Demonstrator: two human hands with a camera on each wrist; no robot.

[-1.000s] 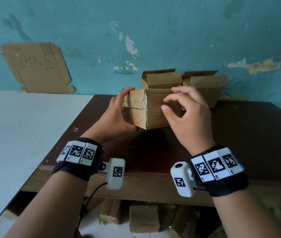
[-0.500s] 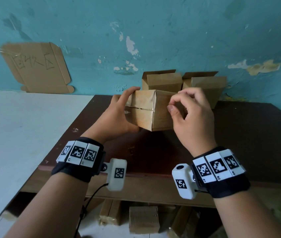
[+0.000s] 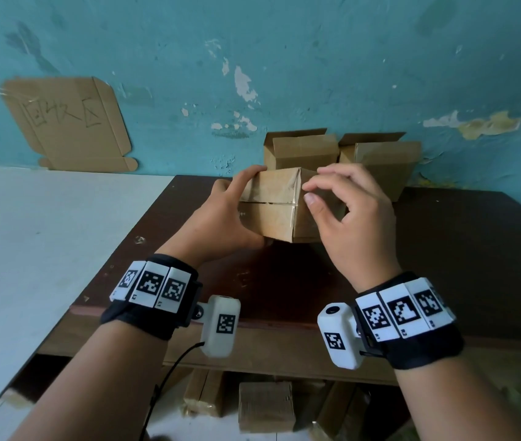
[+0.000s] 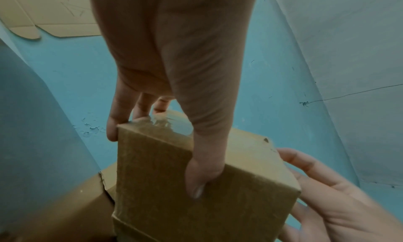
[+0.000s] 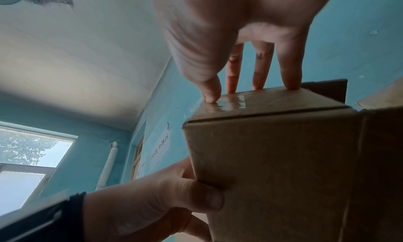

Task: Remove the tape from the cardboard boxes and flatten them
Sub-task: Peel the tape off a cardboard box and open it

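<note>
The left hand (image 3: 221, 218) grips a taped cardboard box (image 3: 272, 208) above the dark wooden table (image 3: 475, 249) — thumb on one face, fingers behind. The right hand (image 3: 348, 224) sets thumb and curled fingertips on its clear-taped top — pinching nothing visibly.

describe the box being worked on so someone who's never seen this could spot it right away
Start at the dark brown table against the teal wall. At its back edge stand two open boxes; just in front of them is the taped box, gripped by the left hand with the right hand at its top. Unlike its neighbours, it is closed, with glossy clear tape.
</note>
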